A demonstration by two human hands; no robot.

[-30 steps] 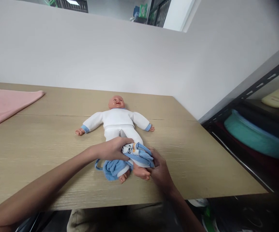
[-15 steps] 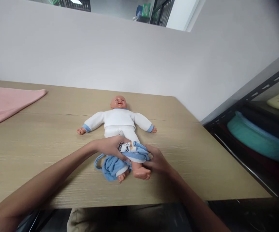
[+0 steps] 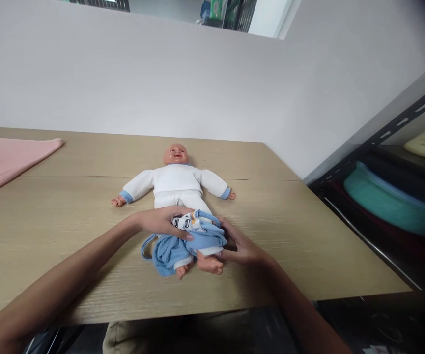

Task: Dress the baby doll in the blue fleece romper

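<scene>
A baby doll [image 3: 177,178] in a white top with blue cuffs lies on its back, head away from me. Blue terry baby trousers [image 3: 207,239] with a printed white panel are bunched around its lower legs, and both feet stick out of the white-edged leg openings. My left hand [image 3: 166,222] grips the cloth at the printed part, thumb on top and fingers partly hidden. On the other side, my right hand [image 3: 237,244] is closed on the trouser leg's outer edge near the doll's foot. A blue strap loops out at the left.
The doll rests on a wooden table [image 3: 278,211] against a white wall. A pink cloth [image 3: 9,160] lies at the table's far left. To the right stands a dark metal shelf [image 3: 385,130] holding a teal item [image 3: 392,201] and a cream-coloured one.
The blue cloth over the doll's leg on the right has been drawn a little further down toward its foot. Both hands keep hold, and the view has shifted slightly.
</scene>
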